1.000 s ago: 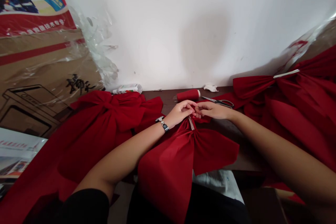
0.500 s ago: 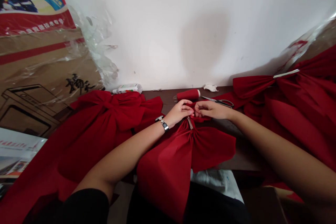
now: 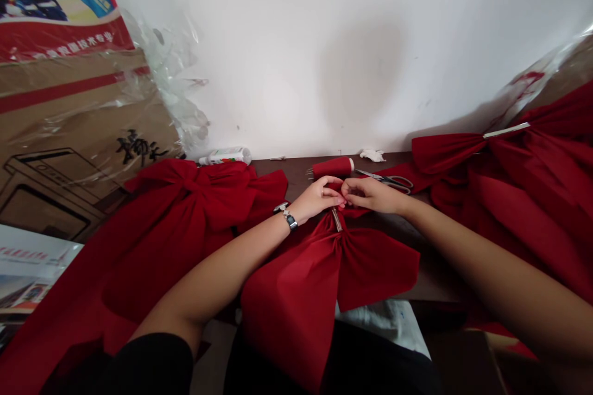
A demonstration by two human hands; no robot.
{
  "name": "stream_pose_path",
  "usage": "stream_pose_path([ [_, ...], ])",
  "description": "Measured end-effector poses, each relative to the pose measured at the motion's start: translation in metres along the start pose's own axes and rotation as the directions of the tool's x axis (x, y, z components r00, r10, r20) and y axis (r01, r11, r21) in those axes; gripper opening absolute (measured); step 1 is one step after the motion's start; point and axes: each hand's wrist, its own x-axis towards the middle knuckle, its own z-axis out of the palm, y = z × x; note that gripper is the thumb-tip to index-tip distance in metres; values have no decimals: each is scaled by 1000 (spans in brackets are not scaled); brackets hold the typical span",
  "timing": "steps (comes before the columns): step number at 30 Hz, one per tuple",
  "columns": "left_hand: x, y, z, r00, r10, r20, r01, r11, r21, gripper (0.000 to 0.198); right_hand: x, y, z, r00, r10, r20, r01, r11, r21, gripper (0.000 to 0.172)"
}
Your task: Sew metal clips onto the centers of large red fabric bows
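A large red cloth bow (image 3: 324, 271) lies on the dark table in front of me, its gathered middle held by a metal clip (image 3: 337, 220). My left hand (image 3: 319, 196), with a watch on the wrist, and my right hand (image 3: 370, 193) meet fingertip to fingertip at the far end of the bow's gathered middle. Both hands are closed in a pinch on the red cloth there. A red thread spool (image 3: 331, 167) lies just beyond my hands.
Scissors (image 3: 386, 179) lie behind my right hand. Another red bow (image 3: 185, 210) is spread at the left, and a clipped one (image 3: 509, 166) at the right. A white bottle (image 3: 225, 156) and a crumpled white scrap (image 3: 372, 153) rest by the wall. A cardboard box (image 3: 69, 136) stands at the left.
My hands stayed at the bow's middle with small finger shifts; the fingertips are pressed closer together now. The bow shifted slightly.
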Motion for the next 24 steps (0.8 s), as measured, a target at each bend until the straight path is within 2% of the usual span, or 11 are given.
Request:
stream_pose_path([
  [8,-2,4,1,1000,-13,12,13,1000,-7,40,0,3,1,1000,5,-5,-5,1000,1,24],
  [18,-3,3,2,999,-38,-25,37,999,-11,45,1,6,0,997,68,27,-72,983,169,29],
  [24,-5,3,5,998,-34,-60,33,999,-31,40,1,11,-5,997,70,31,-76,960,271,22],
])
